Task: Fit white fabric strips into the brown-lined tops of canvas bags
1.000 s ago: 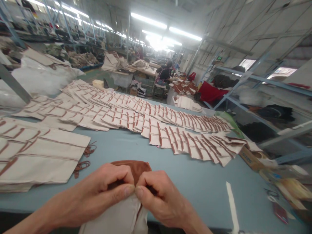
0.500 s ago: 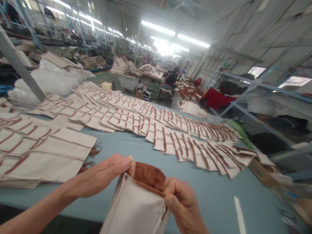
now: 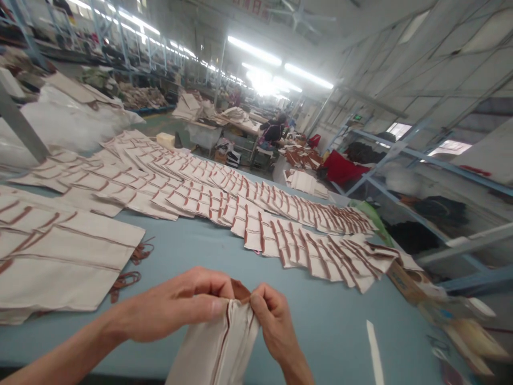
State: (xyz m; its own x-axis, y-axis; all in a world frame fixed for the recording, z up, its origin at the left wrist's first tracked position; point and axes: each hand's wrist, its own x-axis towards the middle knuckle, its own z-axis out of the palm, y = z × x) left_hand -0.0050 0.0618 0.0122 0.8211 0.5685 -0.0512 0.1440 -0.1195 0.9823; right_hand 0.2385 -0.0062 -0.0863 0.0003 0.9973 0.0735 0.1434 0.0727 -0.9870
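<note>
Between my hands hangs a cream fabric bag (image 3: 214, 342) with brown edging and a brown lining at its mouth; its lower end runs out of view. My left hand (image 3: 180, 302) pinches the rim on the left, thumb along the outer face. On the right of the mouth, my right hand (image 3: 272, 315) grips the rim between thumb and curled fingers. A side seam with brown piping faces me, and the opening is narrow. Left of my hands lies a pile of similar cream panels (image 3: 92, 256) with brown strips, and brown straps (image 3: 126, 280) stick out beside it.
Long overlapping rows of cream pieces (image 3: 248, 219) cross the blue table (image 3: 312, 315). A white strip (image 3: 374, 350) lies at the right, near a cardboard box (image 3: 406, 283). Blue metal shelving (image 3: 425, 182) stands along the right. Farther back, a person (image 3: 272, 131) is at another table.
The bag has turned so its side seam faces me, and its mouth has narrowed. My hands have come closer together, still gripping the rim. The view has shifted slightly right.
</note>
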